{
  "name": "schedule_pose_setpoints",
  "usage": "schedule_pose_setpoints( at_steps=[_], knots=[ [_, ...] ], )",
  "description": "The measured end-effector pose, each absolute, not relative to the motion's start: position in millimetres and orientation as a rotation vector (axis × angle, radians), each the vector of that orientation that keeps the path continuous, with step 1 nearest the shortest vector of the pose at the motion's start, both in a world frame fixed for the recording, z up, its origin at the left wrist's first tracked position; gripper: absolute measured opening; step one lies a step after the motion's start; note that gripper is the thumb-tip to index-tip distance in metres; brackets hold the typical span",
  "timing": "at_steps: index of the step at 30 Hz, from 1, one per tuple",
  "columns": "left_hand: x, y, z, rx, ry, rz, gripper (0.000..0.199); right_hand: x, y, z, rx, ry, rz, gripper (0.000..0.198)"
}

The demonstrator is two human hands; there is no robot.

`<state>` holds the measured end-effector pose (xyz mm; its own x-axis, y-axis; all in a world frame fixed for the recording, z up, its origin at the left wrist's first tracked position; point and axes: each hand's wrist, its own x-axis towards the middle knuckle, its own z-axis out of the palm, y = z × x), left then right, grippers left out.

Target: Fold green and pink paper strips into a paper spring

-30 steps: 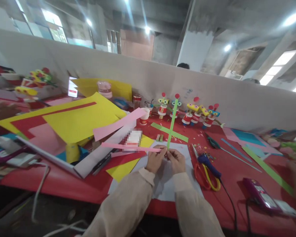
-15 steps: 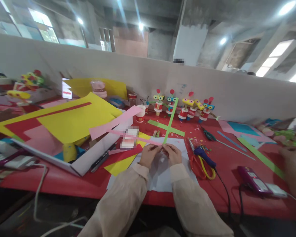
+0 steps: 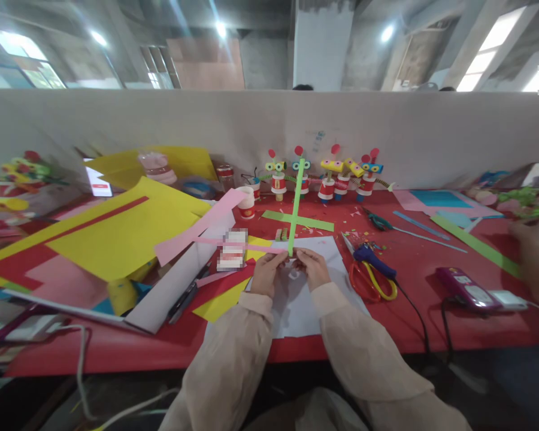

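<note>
Over a white sheet point(image 3: 299, 317), my left hand point(image 3: 268, 272) pinches the end of a narrow pink paper strip point(image 3: 227, 243), which runs out to the left. My right hand point(image 3: 313, 267) has its fingers closed at the end of a light green paper strip point(image 3: 298, 194), which points away from me. The two strip ends meet between my fingertips; how they overlap is hidden. Another green strip point(image 3: 318, 224) lies crosswise behind the held one. Small folded paper pieces point(image 3: 282, 234) rest just beyond my left hand.
Scissors point(image 3: 363, 278) and a blue corded tool point(image 3: 377, 261) lie right of the sheet, with pliers point(image 3: 377, 220) behind. Yellow paper point(image 3: 112, 239) fills a box at left. Paper-cup figures point(image 3: 327, 187) stand at the back. Another person's hand point(image 3: 536, 257) is at far right.
The view has tilted and turned slightly right. The held green strip stands a little straighter in view. Both hands stay closed at the strip ends.
</note>
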<state>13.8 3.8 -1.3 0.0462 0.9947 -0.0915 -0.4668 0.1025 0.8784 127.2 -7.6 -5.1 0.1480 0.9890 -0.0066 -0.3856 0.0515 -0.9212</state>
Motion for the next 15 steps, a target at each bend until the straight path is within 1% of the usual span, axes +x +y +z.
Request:
schedule_pose_setpoints(
  at_steps=[9, 15],
  knots=[
    [15.0, 4.4, -7.4, 0.779, 0.824, 1.319, 0.019, 122.2, -11.1, -4.7, -0.964, -0.996, 1.049, 0.023],
    [14.9, 5.1, -7.8, 0.833, 0.846, 1.316, 0.020, 123.2, -8.3, -12.7, -1.023, -1.050, 0.937, 0.022]
  ],
)
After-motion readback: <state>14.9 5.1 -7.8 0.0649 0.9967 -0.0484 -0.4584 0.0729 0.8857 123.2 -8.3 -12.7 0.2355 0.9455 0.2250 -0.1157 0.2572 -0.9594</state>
